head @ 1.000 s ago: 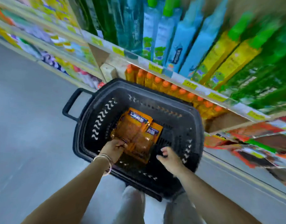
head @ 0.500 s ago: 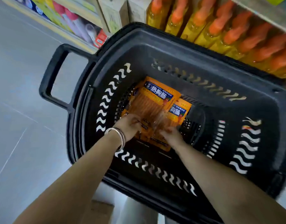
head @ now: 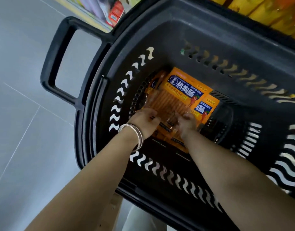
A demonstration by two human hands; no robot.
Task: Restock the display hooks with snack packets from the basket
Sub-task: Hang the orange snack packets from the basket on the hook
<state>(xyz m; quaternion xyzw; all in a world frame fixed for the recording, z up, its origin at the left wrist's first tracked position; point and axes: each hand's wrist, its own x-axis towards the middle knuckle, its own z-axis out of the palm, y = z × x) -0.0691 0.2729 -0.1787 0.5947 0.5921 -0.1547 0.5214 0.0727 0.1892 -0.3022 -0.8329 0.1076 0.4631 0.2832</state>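
Packet (head: 180,95) edge gripped by left hand (head: 146,120) and right hand (head: 186,124), central in basket (head: 210,35).

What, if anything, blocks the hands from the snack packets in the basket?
Nothing visible. The left hand and right hand hold the top snack packet inside the basket. Display hooks are out of view.

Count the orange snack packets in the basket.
3: the top packet uppermost, a second packet peeking out to its right, a third packet to its left. Others may be hidden beneath.
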